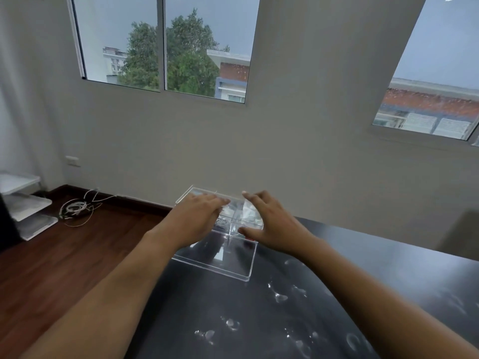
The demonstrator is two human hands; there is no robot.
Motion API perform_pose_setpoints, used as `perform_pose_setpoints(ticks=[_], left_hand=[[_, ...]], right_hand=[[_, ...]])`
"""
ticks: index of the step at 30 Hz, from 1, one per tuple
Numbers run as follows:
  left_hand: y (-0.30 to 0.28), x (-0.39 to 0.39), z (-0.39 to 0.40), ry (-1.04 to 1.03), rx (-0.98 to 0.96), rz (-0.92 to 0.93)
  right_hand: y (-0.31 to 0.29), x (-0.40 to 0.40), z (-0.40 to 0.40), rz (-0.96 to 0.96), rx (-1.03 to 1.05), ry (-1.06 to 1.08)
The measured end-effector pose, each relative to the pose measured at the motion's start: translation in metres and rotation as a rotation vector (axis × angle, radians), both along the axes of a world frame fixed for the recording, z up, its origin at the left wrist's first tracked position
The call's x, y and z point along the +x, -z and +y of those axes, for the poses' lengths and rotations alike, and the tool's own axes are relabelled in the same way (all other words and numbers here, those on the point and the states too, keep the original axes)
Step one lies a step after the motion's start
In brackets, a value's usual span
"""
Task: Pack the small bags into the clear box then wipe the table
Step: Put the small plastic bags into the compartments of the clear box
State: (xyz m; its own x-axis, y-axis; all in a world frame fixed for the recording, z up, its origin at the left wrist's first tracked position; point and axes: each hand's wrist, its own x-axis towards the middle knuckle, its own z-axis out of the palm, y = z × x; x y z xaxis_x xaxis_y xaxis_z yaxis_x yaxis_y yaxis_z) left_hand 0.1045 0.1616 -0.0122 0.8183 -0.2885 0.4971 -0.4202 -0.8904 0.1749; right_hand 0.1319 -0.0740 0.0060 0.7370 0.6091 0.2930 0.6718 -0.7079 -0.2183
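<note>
Reaching both open hands over the box [234, 218] at the table's [388, 268] far left corner, we've the left hand [197, 216] flat on its left side, the right hand [269, 224] spread just right, grasping nothing, lid [220, 257] lying nearer us.

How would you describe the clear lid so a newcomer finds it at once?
Start at the black table and go to its far left corner, where both hands reach over the clear box. The clear lid lies flat just nearer the camera; unlike the box, it is shallow and holds nothing.
</note>
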Motion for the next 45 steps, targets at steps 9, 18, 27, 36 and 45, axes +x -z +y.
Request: perform_pose_setpoints(ticks=[9, 18, 27, 36, 45], left_hand=[[-0.001, 0.003, 0.009, -0.058, -0.019, -0.084], [0.006, 0.003, 0.003, -0.083, 0.075, 0.013], [0.004, -0.001, -0.001, -0.065, 0.015, -0.101], [0.002, -0.004, -0.004, -0.035, 0.003, -0.061], [0.001, -0.006, -0.01, -0.006, 0.076, 0.055]], right_hand=[[-0.007, -0.002, -0.008, -0.016, -0.091, -0.088], [-0.002, 0.004, -0.005, -0.111, -0.229, 0.014], [0.003, 0.005, -0.011, -0.165, -0.153, 0.031], [0.003, 0.007, -0.009, -0.102, -0.298, 0.028], [-0.006, 0.012, -0.008, -0.014, -0.426, 0.017]])
